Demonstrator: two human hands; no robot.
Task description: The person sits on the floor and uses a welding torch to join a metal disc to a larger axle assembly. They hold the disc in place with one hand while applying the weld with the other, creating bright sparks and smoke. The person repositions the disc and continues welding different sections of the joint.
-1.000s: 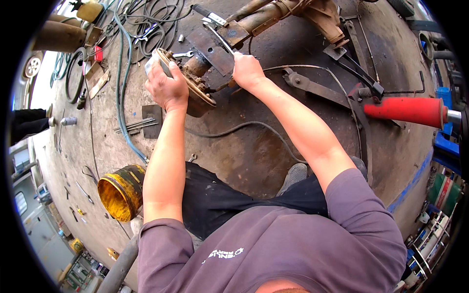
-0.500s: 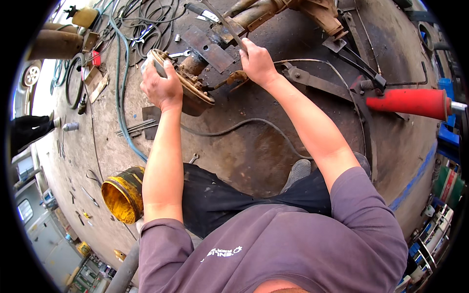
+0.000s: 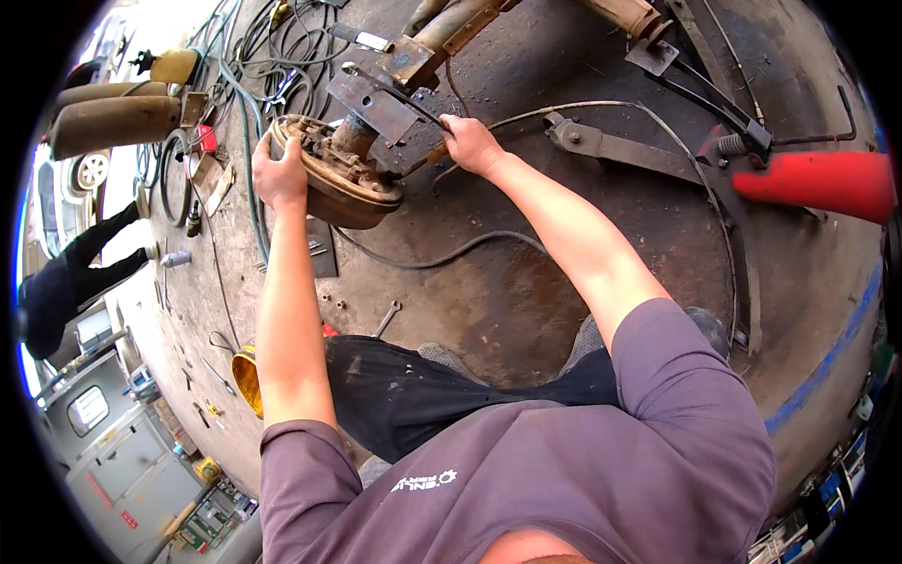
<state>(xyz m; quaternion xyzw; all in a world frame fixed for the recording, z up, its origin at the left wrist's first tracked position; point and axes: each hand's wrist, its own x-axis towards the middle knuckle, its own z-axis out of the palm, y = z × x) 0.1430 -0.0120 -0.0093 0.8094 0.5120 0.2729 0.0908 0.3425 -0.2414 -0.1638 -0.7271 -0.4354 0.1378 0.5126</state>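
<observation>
My left hand (image 3: 280,174) grips the rim of a round, rusty brake assembly (image 3: 355,195) on the end of an axle tube (image 3: 446,28). My right hand (image 3: 470,146) is wrapped round a long dark wrench (image 3: 413,101), which angles up to the left across a flat steel plate (image 3: 385,117) welded or fixed on the tube. Whether the wrench head is seated on anything I cannot tell.
A red jack (image 3: 808,183) with steel arms lies at right. Hoses (image 3: 282,56) coil behind the axle. Loose wrenches (image 3: 385,315), a spray can (image 3: 177,258) and a partly hidden yellow bucket (image 3: 246,381) lie left. Another person's dark-trousered legs (image 3: 89,268) show at far left.
My right hand rose with the wrench half a second ago and is now lower, the wrench across the plate. My left hand has shifted slightly leftward on the rim. The whole view has shifted.
</observation>
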